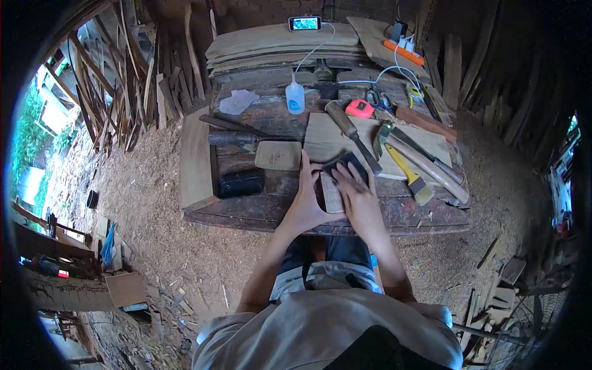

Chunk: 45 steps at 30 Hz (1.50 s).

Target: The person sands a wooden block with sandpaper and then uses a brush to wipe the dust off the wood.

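Observation:
At the near edge of the workbench, a small wooden block [333,196] lies between my two hands. My left hand [304,200] braces its left side and near end, thumb and fingers spread around it. Above the block, my right hand [359,196] presses a dark sheet that looks like sandpaper [349,163], its fingers slightly blurred. Left of my left hand sits a rounded rectangular wooden piece [279,155], and below that a glossy black object [241,184] whose kind I cannot make out.
A chisel [346,123], a hammer [425,161] and a yellow-handled brush [407,169] lie to the right on a board. Behind are a pink tape measure [360,108], a plastic bottle [295,98], a phone [305,23] and an orange power strip [404,53]. Sawdust covers the floor.

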{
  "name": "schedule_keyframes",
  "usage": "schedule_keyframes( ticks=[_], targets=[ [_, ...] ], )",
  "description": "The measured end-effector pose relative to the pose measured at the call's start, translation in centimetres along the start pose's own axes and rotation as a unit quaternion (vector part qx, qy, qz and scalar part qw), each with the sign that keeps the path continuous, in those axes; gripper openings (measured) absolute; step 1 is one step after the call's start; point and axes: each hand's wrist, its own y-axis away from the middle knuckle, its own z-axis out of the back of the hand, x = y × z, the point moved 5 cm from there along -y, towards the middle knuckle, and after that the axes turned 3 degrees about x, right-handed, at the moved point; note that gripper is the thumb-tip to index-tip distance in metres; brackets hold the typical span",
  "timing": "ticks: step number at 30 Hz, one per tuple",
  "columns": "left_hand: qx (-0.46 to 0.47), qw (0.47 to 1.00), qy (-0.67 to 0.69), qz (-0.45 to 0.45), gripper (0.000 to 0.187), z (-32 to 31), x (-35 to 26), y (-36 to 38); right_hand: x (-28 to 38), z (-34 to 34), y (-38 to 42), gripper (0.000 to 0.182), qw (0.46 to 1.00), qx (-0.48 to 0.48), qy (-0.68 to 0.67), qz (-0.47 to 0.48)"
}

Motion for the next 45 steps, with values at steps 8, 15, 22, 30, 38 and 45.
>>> schedule_keyframes(
  ticks=[8,15,22,30,38,45],
  targets=[
    [0.020,0.999,0.029,0.024,0.151,-0.1,0.9,0.1,3.1,1.6,5.3,0.041,0.998,0.036,-0.047,-0.029],
    [0.003,0.997,0.075,0.023,0.155,-0.2,0.3,0.1,-0.7,0.2,0.4,0.040,0.999,-0.017,-0.010,-0.038],
    [0.016,0.998,0.048,0.031,0.150,0.0,0.4,0.0,3.2,1.7,5.7,0.039,0.998,0.028,-0.036,-0.035],
    [-0.001,0.998,0.056,0.022,0.159,-0.3,0.7,0.5,-0.5,-0.7,-0.2,0.044,1.000,-0.008,-0.021,-0.006],
    [0.006,0.992,0.119,0.043,0.154,-0.2,1.1,0.4,4.6,0.9,5.9,0.045,1.000,0.029,-0.012,-0.001],
    [0.011,0.998,0.060,0.023,0.155,-0.1,0.3,0.3,0.5,-0.1,1.1,0.044,1.000,-0.008,-0.005,-0.009]
  ],
)
